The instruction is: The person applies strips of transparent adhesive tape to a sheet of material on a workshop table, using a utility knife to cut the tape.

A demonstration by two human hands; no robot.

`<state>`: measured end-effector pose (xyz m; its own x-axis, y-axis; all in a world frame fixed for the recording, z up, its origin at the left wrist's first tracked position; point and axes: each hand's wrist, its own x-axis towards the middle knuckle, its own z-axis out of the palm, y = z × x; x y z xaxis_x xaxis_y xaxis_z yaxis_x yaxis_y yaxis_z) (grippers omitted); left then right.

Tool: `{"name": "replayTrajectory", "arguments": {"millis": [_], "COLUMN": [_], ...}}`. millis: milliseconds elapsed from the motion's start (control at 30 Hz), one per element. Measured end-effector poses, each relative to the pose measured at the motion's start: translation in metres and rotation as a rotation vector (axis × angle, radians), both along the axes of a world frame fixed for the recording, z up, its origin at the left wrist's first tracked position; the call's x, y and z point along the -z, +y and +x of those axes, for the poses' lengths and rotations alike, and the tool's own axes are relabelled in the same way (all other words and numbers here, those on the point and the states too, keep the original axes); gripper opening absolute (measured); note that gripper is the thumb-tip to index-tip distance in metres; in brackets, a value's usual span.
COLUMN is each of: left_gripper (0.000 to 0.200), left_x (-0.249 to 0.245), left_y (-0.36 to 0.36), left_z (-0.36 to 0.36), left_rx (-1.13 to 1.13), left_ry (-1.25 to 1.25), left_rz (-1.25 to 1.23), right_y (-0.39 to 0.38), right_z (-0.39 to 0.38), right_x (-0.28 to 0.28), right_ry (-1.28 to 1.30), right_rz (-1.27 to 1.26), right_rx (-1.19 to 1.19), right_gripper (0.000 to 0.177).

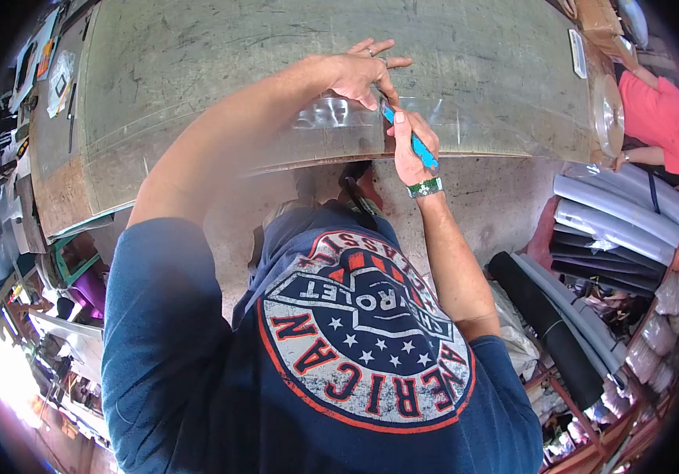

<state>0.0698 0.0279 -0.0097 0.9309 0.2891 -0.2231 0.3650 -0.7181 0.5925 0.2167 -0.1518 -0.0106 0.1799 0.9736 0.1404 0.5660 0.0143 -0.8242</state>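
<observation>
My right hand [412,156] is closed round a blue utility knife [421,150], its front end pointing away from me and slightly left. My left hand [361,75] lies with its fingers spread on the worktable, the thumb and index finger close to the knife's front end. Under and beside both hands, along the near part of the table, is a strip of clear plastic sheet [331,114] that catches the light. The blade tip is too small to make out.
The large worn greenish table [236,31] has its near edge just below my hands. At the right, a person in a red shirt [655,118] stands by a roll of clear film [608,116]. Rolled sheets [620,217] and a black roll [549,328] lie at lower right.
</observation>
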Motion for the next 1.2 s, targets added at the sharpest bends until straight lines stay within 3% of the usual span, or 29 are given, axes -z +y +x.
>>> {"name": "replayTrajectory", "arguments": {"millis": [300,400,833,1067,1133,1200], "left_gripper": [0.055,0.056,0.052,0.053,0.055,0.057], "left_x": [0.000,0.004,-0.008,-0.010,-0.007,-0.003], "left_y": [0.000,0.002,-0.002,-0.001,0.002,0.002], "left_z": [0.000,0.000,-0.001,0.003,0.002,-0.001], "left_rx": [0.001,0.009,-0.022,-0.021,-0.002,0.004], "left_ry": [0.007,0.007,0.014,0.076,0.054,0.048], "left_rz": [0.010,0.019,-0.028,-0.029,-0.036,-0.041], "right_y": [0.002,0.004,0.018,-0.049,-0.044,-0.039], "right_z": [0.001,0.003,0.001,0.004,0.025,0.050], "right_x": [0.001,0.008,-0.006,-0.045,-0.055,-0.076], "right_ry": [0.007,-0.052,-0.177,-0.094,-0.275,-0.383], "right_rz": [-0.063,0.025,0.023,-0.247,0.073,0.135], "right_rx": [-0.020,-0.030,-0.086,-0.171,-0.171,-0.148], "right_gripper": [0.037,0.039,0.024,0.021,0.023,0.027]}}
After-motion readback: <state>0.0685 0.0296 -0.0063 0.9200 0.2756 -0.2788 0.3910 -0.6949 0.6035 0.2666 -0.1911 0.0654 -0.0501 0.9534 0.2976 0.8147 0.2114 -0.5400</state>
